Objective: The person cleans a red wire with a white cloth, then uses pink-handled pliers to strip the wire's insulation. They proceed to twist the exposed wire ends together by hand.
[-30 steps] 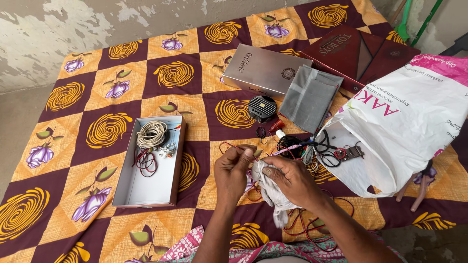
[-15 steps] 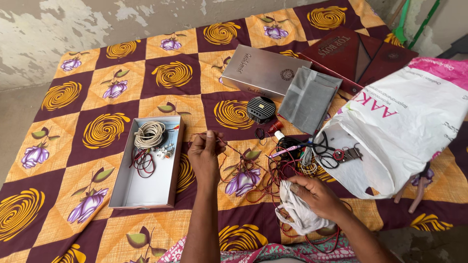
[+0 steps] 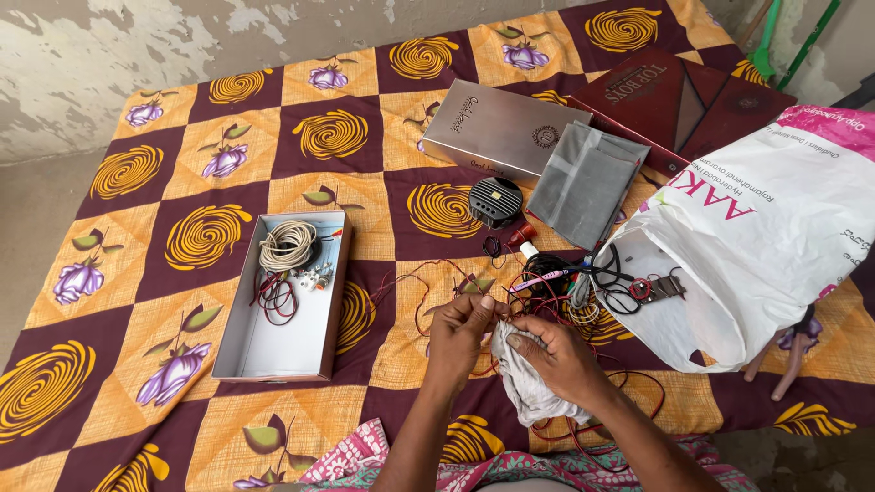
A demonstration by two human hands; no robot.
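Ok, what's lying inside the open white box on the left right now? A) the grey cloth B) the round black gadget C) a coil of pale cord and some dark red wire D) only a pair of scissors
C: the open white box holds a coil of pale cord and a loop of dark red wire at its far end; the rest is bare.

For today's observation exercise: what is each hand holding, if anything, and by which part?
The right hand grips a crumpled grey-white cloth at its upper bunched end. The left hand pinches a thin red wire near that cloth; the exact spot is hidden by the fingers.
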